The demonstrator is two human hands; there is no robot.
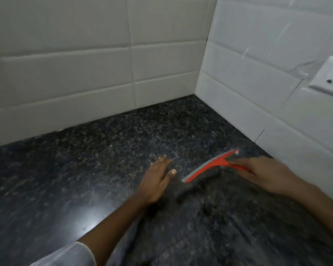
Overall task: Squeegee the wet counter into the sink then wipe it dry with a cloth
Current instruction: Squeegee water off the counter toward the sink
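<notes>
A red squeegee (210,166) with a grey blade lies slanted on the dark speckled granite counter (104,150), near the right wall. My right hand (261,171) grips its handle from the right. My left hand (158,179) rests flat on the counter just left of the blade, fingers spread, holding nothing. A light glare shows on the counter at the lower left. No sink and no cloth are in view.
White tiled walls meet in a corner (198,89) behind the counter. A white electrical socket (331,75) sits on the right wall. A white sleeve (73,254) covers my left forearm at the bottom edge.
</notes>
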